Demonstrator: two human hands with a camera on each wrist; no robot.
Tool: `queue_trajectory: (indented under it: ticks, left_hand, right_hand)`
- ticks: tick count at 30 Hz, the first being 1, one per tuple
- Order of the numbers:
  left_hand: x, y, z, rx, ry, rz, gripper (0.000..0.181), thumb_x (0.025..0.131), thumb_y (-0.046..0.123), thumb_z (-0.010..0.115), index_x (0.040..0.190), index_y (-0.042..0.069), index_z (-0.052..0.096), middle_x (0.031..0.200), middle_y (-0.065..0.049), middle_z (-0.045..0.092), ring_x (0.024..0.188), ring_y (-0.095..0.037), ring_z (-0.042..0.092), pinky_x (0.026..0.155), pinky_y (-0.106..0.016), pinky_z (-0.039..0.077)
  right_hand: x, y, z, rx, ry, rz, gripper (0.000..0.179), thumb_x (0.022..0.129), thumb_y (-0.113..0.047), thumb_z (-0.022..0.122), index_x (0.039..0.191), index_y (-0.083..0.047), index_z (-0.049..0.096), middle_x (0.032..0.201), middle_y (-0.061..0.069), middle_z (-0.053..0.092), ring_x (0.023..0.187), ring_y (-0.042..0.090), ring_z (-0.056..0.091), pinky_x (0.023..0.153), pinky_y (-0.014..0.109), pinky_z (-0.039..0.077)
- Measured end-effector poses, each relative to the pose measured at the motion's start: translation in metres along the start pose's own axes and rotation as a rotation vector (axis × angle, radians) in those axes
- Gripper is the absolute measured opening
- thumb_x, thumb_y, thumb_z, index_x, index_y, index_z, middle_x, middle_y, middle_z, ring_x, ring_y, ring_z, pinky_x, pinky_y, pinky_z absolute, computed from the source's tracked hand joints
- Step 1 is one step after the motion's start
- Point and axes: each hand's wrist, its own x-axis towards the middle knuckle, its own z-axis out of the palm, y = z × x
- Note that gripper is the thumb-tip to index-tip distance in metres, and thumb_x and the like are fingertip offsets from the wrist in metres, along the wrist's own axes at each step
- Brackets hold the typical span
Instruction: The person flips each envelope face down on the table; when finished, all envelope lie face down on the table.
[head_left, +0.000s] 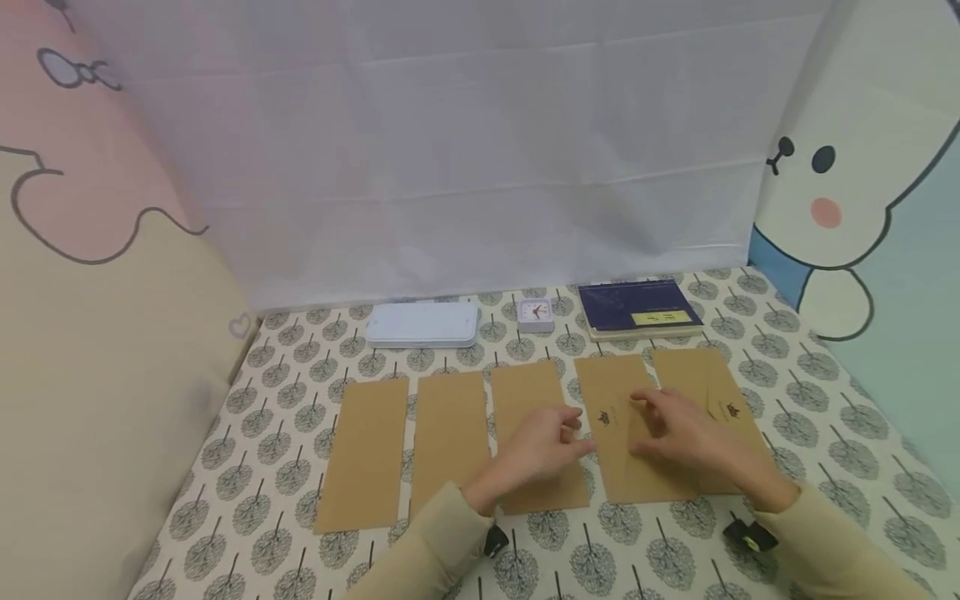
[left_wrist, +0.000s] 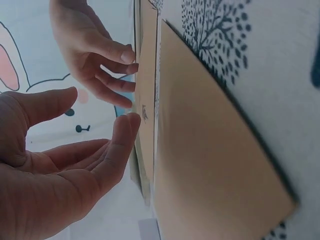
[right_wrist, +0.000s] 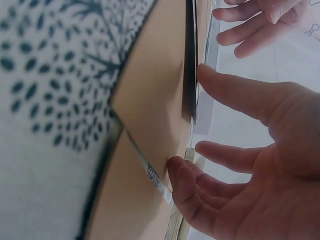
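Five brown envelopes lie side by side in a row, long sides running near to far, on a bench [head_left: 247, 517] covered in tree-print cloth [head_left: 195, 554]. Leftmost envelope [head_left: 363, 458], second envelope [head_left: 450, 425] and third envelope [head_left: 527, 387] show plain faces; fourth envelope [head_left: 606, 379] and fifth envelope [head_left: 678, 371], at right, carry a small dark crown mark each. Fourth and fifth sit very close at their near ends, with a wedge of cloth between them farther off. Left hand [head_left: 542, 446] is over the right part of the third envelope, fingers bent and parted from the thumb, nothing held. Right hand [head_left: 682, 429] is over the right part of the fourth envelope, thumb and fingers spread with a clear gap, nothing gripped; can't tell if fingertips touch the paper. A dark gap shows along an edge of the fourth envelope in the right wrist view. Far side, left to right: white case [head_left: 422, 325], small square clock [head_left: 535, 314], dark blue book [head_left: 628, 304] with yellow label [head_left: 660, 317]. White curtain [head_left: 480, 150] behind; beige sleeves [head_left: 840, 533] on both arms, black wrist devices [head_left: 750, 535] just below the cuffs.
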Motion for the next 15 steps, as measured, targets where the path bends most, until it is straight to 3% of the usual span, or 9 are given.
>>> queue_trajectory:
  ticks: [5,7,12,14,15]
  left_hand:
    - [0.004,0.0,0.005,0.019,0.004,-0.014,0.051,0.087,0.028,0.071,0.129,0.002,0.057,0.119,-0.006,0.064,0.093,-0.009,0.063,0.074,-0.021,0.051]
    - [0.006,0.0,0.007,0.02,-0.011,-0.003,0.043,0.088,0.027,0.07,0.123,0.003,0.062,0.109,-0.006,0.068,0.085,-0.01,0.065,0.067,-0.022,0.052]
    - [0.009,0.005,0.012,-0.003,-0.042,0.0,0.044,0.087,0.026,0.071,0.123,0.002,0.062,0.111,-0.01,0.067,0.084,-0.011,0.065,0.066,-0.022,0.052]
    - [0.01,0.006,0.014,0.003,-0.043,-0.017,0.048,0.086,0.027,0.072,0.124,0.0,0.059,0.105,-0.01,0.068,0.076,-0.009,0.063,0.06,-0.02,0.05]
    - [0.01,0.007,0.014,0.013,-0.041,-0.023,0.049,0.086,0.028,0.072,0.124,0.0,0.059,0.094,-0.008,0.068,0.068,-0.008,0.061,0.055,-0.02,0.048]
  right_hand:
    - [-0.001,-0.003,0.0,0.008,-0.02,0.049,0.081,0.071,-0.031,0.083,0.135,0.001,0.046,0.119,0.026,0.05,0.103,0.038,0.052,0.085,0.057,0.044]
    - [-0.001,-0.003,-0.001,0.008,-0.024,0.063,0.083,0.071,-0.032,0.083,0.136,0.003,0.044,0.122,0.029,0.048,0.105,0.041,0.051,0.086,0.059,0.043]
    - [-0.003,-0.004,-0.001,-0.005,-0.025,0.104,0.088,0.072,-0.034,0.082,0.137,0.008,0.041,0.123,0.032,0.046,0.108,0.044,0.049,0.089,0.06,0.041]
    - [-0.004,-0.005,-0.001,-0.007,-0.027,0.117,0.088,0.072,-0.034,0.082,0.136,0.01,0.041,0.124,0.033,0.045,0.109,0.045,0.048,0.09,0.06,0.04]
    - [-0.004,-0.005,-0.001,-0.006,-0.028,0.121,0.088,0.072,-0.034,0.082,0.136,0.011,0.04,0.124,0.034,0.045,0.11,0.046,0.047,0.091,0.061,0.039]
